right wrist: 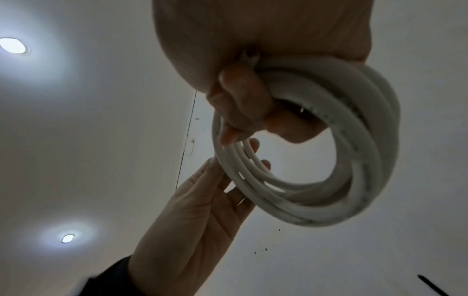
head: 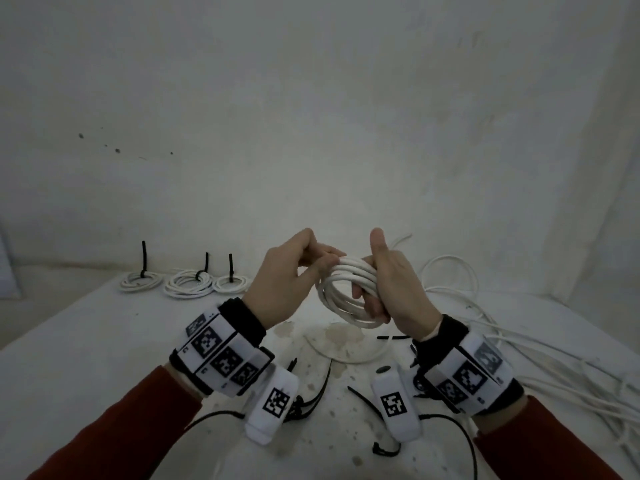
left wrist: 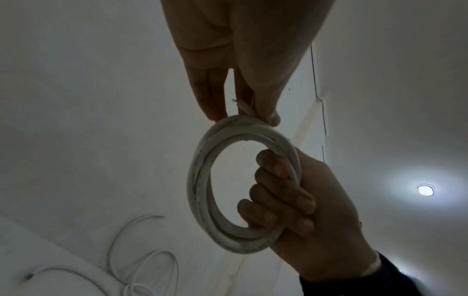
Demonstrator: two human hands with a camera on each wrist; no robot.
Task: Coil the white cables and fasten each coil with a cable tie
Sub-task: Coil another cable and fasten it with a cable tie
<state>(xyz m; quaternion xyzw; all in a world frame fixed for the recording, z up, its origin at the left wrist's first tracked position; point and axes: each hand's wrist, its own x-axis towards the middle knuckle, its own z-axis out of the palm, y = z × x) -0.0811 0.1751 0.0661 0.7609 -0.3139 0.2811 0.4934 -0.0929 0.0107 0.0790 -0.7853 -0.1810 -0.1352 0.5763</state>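
I hold a coil of white cable (head: 346, 292) in the air above the table. My right hand (head: 381, 271) grips its right side, fingers curled through the ring and thumb pointing up. The right wrist view shows those fingers (right wrist: 243, 104) wrapped round the strands (right wrist: 354, 160). My left hand (head: 325, 263) pinches the coil's top left. In the left wrist view its fingertips (left wrist: 266, 114) pinch the cable's end against the coil (left wrist: 200, 180). Black cable ties (head: 367, 396) lie loose on the table below my wrists.
Three tied coils (head: 188, 285), each with a black tie sticking up, sit in a row at the back left of the white table (head: 104, 341). Loose white cables (head: 519, 323) sprawl over the right side. A wall stands close behind.
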